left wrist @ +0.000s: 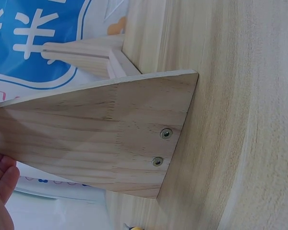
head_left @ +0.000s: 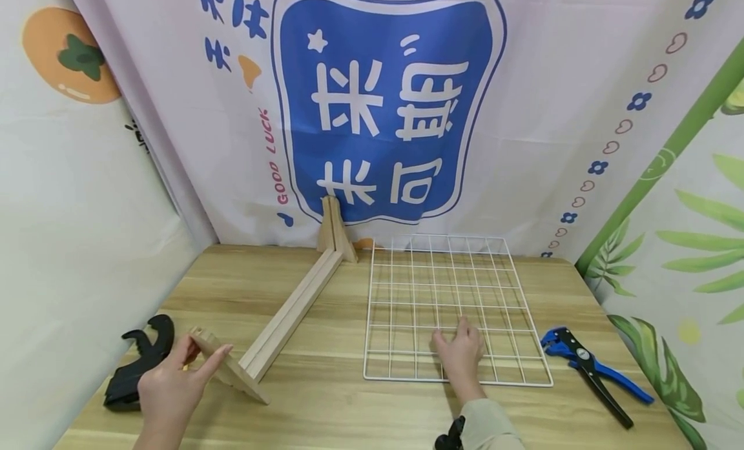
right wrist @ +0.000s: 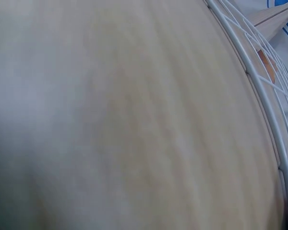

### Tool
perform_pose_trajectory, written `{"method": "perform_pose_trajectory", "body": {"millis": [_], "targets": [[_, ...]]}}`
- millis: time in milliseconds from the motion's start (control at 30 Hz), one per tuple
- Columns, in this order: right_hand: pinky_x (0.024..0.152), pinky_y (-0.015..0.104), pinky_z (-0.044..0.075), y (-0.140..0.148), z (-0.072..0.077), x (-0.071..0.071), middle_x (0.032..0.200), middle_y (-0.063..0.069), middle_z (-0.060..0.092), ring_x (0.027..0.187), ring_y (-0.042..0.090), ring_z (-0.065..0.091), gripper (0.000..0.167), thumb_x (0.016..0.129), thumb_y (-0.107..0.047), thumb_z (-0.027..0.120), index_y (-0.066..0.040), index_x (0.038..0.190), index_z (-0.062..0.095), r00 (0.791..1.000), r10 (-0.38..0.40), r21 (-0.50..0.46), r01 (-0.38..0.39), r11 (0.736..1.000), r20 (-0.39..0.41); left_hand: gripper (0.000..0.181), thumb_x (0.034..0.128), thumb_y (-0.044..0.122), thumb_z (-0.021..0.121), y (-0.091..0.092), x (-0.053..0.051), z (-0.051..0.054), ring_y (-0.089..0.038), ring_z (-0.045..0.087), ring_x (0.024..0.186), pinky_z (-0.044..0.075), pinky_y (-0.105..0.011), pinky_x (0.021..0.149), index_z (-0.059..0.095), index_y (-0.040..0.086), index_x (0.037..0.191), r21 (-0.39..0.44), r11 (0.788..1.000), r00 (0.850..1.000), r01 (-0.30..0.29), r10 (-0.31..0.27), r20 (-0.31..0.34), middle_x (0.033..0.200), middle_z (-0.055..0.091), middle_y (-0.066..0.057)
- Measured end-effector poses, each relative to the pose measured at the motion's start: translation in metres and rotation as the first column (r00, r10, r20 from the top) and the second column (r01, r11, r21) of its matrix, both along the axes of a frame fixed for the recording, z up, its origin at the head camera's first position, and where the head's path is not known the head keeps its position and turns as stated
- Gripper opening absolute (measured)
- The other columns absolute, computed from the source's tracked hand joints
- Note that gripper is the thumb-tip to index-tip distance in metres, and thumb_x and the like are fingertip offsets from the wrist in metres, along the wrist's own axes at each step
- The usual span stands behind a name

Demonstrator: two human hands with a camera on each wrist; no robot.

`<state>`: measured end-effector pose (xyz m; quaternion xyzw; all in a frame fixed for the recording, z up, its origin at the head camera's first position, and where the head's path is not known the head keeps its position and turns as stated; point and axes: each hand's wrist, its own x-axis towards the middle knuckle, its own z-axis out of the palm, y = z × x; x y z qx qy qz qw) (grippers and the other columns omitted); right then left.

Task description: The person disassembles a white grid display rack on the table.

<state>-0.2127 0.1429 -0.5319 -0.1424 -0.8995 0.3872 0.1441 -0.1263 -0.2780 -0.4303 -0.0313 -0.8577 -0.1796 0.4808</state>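
Note:
A wooden stand, made of a long rail (head_left: 296, 308) between two tapered end boards, lies along the left half of the table. My left hand (head_left: 174, 379) pinches the upper end of its near end board (head_left: 235, 376) between thumb and fingers. In the left wrist view, two metal bolts (left wrist: 166, 133) show in that board's outer face. The far end board (head_left: 334, 227) stands upright by the backdrop. To the right, a white wire grid panel (head_left: 401, 308) lies flat on the table. My right hand (head_left: 462, 353) rests on its front part, thumb and forefinger apart, fingertips at the wires.
A black tool with hooked jaws (head_left: 139, 366) lies left of my left hand. Wire strippers with blue and black handles (head_left: 593, 372) lie right of the grid. A printed cloth backdrop (head_left: 535, 146) rises behind the wood-grain table (head_left: 325, 411).

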Motion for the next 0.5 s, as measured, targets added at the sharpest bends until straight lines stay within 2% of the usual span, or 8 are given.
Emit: {"method": "perform_pose_trajectory", "body": {"millis": [500], "targets": [[0.088, 0.05, 0.032, -0.0023, -0.0005, 0.0019, 0.11, 0.027, 0.045, 0.101, 0.038, 0.039, 0.078, 0.079, -0.035, 0.066, 0.009, 0.136, 0.036, 1.0, -0.008, 0.056, 0.007, 0.998, 0.017, 0.08, 0.0755, 0.076, 0.043, -0.0006, -0.0008, 0.0012, -0.034, 0.057, 0.044, 0.029, -0.022, 0.03, 0.06, -0.001, 0.07, -0.008, 1.0, 1.0, 0.014, -0.014, -0.005, 0.061, 0.065, -0.021]]}}
